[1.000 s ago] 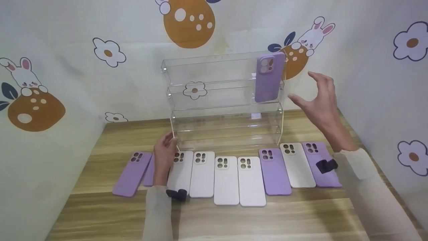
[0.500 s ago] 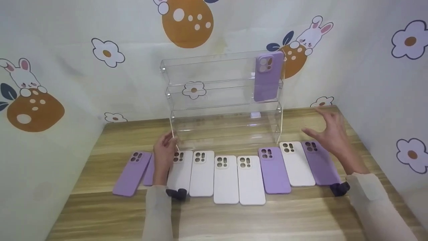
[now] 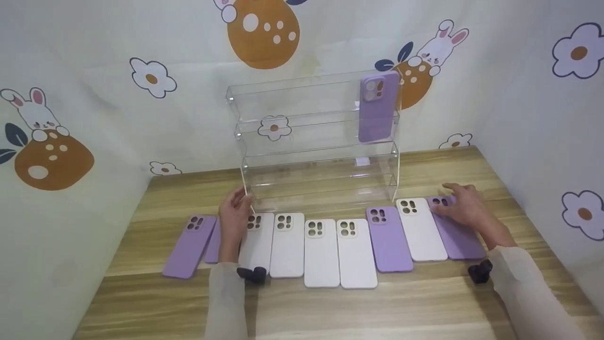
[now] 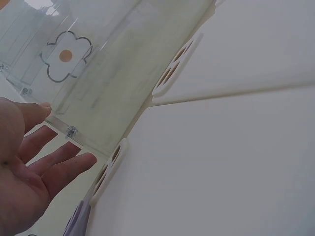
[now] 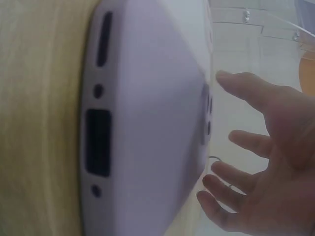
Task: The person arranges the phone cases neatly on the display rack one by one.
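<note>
A clear tiered display rack (image 3: pixel 321 172) stands at the back of the table. My left hand (image 3: pixel 233 215) holds its lower left side edge; in the left wrist view the thumb (image 4: pixel 37 114) and fingertips meet at the clear side panel. My right hand (image 3: pixel 467 208) is over the upper part of the rightmost purple phone case (image 3: pixel 460 238), fingers spread and thumb apart. In the right wrist view that hand (image 5: pixel 275 172) is near the camera-hole end of the purple case (image 5: pixel 152 123); whether it touches is unclear. Another purple phone case (image 3: pixel 377 108) leans upright on the rack's top right.
A row of phone cases lies before the rack: purple ones at left (image 3: pixel 188 248), several white ones (image 3: pixel 322 257), then a purple case (image 3: pixel 390 243) and a white case (image 3: pixel 424 233) at right. Printed fabric walls (image 3: pixel 188 123) enclose the wooden table (image 3: pixel 302 316) behind and at both sides.
My right hand has come down from beside the upright purple case on the rack to the rightmost purple case on the table. The left hand stays at the rack's side.
</note>
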A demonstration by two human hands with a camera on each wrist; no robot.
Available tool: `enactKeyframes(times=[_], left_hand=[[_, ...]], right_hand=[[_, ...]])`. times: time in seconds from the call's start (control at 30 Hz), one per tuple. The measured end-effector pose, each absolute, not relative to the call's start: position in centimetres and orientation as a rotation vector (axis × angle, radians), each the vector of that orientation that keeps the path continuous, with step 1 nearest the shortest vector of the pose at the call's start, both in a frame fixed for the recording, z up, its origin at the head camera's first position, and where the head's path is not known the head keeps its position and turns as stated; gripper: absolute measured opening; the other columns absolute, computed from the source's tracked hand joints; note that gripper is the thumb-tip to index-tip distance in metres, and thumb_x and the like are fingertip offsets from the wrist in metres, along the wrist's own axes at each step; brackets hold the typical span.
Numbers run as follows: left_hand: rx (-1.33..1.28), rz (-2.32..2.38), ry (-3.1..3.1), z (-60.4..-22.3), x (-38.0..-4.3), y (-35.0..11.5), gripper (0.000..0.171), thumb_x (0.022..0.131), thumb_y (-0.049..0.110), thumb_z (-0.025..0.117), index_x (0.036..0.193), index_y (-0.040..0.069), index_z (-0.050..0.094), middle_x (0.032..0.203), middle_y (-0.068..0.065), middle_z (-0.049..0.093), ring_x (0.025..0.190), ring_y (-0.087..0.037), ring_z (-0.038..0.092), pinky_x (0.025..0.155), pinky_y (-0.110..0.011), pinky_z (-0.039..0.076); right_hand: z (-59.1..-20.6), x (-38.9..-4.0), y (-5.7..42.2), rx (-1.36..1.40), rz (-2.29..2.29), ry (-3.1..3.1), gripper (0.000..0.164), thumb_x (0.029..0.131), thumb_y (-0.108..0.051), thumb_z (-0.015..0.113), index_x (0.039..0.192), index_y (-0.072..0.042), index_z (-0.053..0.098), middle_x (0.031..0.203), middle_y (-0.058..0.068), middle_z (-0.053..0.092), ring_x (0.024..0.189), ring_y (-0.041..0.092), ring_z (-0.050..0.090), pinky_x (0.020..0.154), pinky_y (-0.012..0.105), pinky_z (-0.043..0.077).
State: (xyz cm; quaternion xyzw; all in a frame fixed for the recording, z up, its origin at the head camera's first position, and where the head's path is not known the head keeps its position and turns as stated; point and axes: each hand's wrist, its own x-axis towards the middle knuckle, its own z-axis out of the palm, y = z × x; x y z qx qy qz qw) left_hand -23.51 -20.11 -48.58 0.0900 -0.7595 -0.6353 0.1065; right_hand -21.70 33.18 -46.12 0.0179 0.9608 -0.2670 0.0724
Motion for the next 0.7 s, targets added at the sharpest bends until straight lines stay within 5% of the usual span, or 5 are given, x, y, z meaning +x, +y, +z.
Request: enactKeyframes(times=[0.27, 0.7], left_hand=[[0.246, -1.852, -2.223, -48.6, -23.5, -19.9, 0.042, 0.099, 0.018, 0.063, 0.139, 0.006, 0.056, 0.143, -0.018, 0.058, 0.127, -0.036, 0.06, 0.098, -0.041, 0.058], [0.245, -1.878, -2.175, -48.8, -23.4, -19.8, 0.038, 0.099, 0.012, 0.062, 0.135, 0.0, 0.056, 0.14, -0.023, 0.059, 0.126, -0.038, 0.06, 0.099, -0.04, 0.057]], right_hand=[[-45.5, -21.7, 33.0, 0.137, -0.719, 2.822, 0.084, 0.088, -0.041, 0.069, 0.145, 0.011, 0.036, 0.137, 0.049, 0.033, 0.119, 0.059, 0.039, 0.102, 0.071, 0.038], [-44.3, -21.8, 32.3, 0.238, -0.588, 2.76, 0.092, 0.085, -0.046, 0.07, 0.14, 0.018, 0.034, 0.123, 0.045, 0.04, 0.1, 0.048, 0.05, 0.084, 0.059, 0.051]])
